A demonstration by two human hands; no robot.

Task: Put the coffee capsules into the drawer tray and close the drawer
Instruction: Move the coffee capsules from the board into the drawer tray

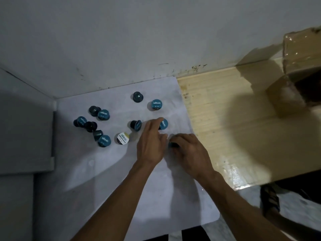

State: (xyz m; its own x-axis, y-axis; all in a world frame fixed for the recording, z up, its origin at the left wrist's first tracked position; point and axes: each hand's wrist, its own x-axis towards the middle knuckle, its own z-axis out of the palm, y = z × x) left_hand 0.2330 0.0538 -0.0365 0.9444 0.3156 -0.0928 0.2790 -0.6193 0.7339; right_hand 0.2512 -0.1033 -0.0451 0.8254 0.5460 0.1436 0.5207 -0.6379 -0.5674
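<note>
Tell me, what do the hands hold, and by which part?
The right hand grips a teal capsule around its body. The left hand holds nothing clearly; its fingertips reach another capsule.

cardboard box point(302, 54), wooden shelf point(225, 119), white wall point(121, 40)

Dim, bluish indoor light. Heavy soft shadow lies across the wooden surface point(225, 119) at right. Mild motion blur throughout; edges bend with wide-angle distortion. Tape on the cardboard box point(302, 54) shows faint glare.
</note>
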